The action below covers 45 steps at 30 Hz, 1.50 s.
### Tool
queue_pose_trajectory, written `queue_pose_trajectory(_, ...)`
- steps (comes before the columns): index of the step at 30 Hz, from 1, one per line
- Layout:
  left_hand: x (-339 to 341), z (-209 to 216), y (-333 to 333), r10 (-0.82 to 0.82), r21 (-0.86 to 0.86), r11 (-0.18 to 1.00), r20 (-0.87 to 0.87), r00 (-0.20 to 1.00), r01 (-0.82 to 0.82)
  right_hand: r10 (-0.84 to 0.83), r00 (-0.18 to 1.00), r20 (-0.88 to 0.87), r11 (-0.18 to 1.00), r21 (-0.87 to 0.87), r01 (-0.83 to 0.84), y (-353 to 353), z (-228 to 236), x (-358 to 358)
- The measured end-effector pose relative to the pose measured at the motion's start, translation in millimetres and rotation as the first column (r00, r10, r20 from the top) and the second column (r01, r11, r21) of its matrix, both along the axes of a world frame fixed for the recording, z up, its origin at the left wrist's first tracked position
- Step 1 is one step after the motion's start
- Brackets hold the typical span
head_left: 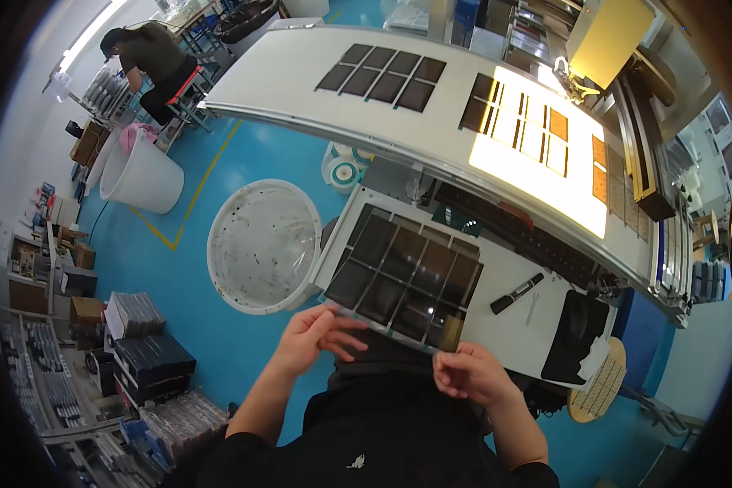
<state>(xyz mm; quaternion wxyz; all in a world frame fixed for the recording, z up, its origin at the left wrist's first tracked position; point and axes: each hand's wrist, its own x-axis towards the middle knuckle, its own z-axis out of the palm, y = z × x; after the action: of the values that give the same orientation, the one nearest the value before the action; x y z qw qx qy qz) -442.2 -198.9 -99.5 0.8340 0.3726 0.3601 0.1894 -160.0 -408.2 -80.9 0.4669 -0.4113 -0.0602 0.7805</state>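
In front of me is a thin clear sheet with a grid of dark rectangular panels (pixel 398 276), tilted over the white side table. My right hand (pixel 472 372) is closed, thumb and fingers pinching the sheet's near right corner. Beside the near left corner, my left hand (pixel 315 335) has its fingers spread apart; whether a fingertip touches the edge I cannot tell. Beneath the sheet, more dark panels show at its far edge.
A long white conveyor table (pixel 285 85) carries similar panel sheets (pixel 382 75), one partly under a bright yellow lamp (pixel 612 41). A large white tub (pixel 264 244) stands at my left. A black marker (pixel 516 293) and a mouse (pixel 576 321) lie right. A person (pixel 159 65) sits far left.
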Motion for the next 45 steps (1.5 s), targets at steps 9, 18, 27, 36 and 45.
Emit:
queue_pose_trajectory(9,27,-14,11,0.369,0.108,0.922,0.039,0.928,-0.371,0.118,0.963,0.243,0.983,0.108,-0.147,-10,-11,-3)
queue_pose_trajectory(18,-10,95,155,0.532,0.578,0.476,0.412,0.74,-0.663,-0.102,0.013,0.995,0.993,0.101,0.062,-41,-47,46)
queue_pose_trajectory(27,15,168,376,0.679,0.617,0.184,0.483,0.553,-0.765,-0.226,-0.187,0.956,0.925,0.27,0.266,-47,-79,57)
queue_pose_trajectory(36,85,52,566,0.732,0.289,0.525,0.325,0.598,-0.8,-0.221,-0.281,0.934,0.905,0.303,0.297,-45,-84,43)
queue_pose_trajectory(45,71,-6,511,0.82,0.827,0.356,-0.5,0.278,0.435,-0.167,-0.378,0.911,0.927,0.275,0.254,-39,-88,38)
